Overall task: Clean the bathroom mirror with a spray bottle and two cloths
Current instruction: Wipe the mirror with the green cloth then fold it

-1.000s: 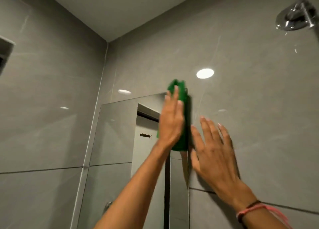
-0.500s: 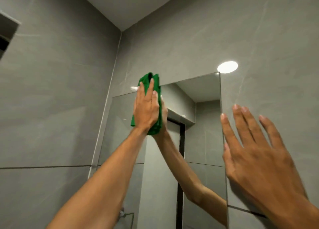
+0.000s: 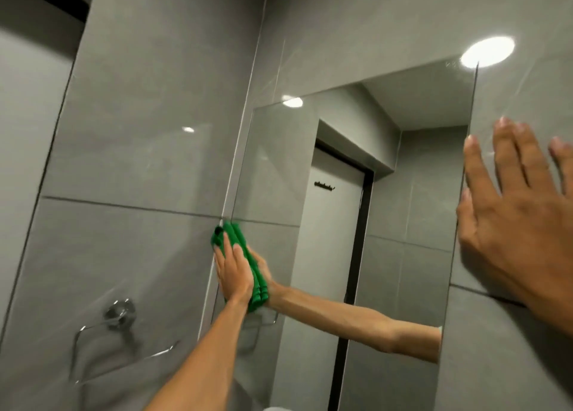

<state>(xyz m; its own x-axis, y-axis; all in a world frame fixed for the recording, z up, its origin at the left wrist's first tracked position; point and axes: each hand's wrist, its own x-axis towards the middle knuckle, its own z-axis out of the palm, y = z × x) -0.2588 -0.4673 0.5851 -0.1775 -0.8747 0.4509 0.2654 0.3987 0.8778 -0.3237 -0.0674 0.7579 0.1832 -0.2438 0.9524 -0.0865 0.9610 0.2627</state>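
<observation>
The frameless mirror (image 3: pixel 412 169) hangs on the grey tiled wall and reflects a white door and my arm. My left hand (image 3: pixel 233 272) presses a folded green cloth (image 3: pixel 240 240) flat against the mirror's left edge, about halfway down. The cloth sticks out above and to the right of my fingers. My right hand (image 3: pixel 514 212) lies flat on the wall tile just right of the mirror, fingers spread, holding nothing. No spray bottle or second cloth is in view.
A chrome towel ring (image 3: pixel 121 336) is fixed to the left wall below and left of the cloth. The two tiled walls meet in a corner (image 3: pixel 248 100) right beside the mirror's left edge. A ceiling light glares on the tile (image 3: pixel 486 51) at upper right.
My left hand has slid the green cloth from the mirror's upper part down along its left edge. The view has shifted left, so my right hand now sits at the frame's right.
</observation>
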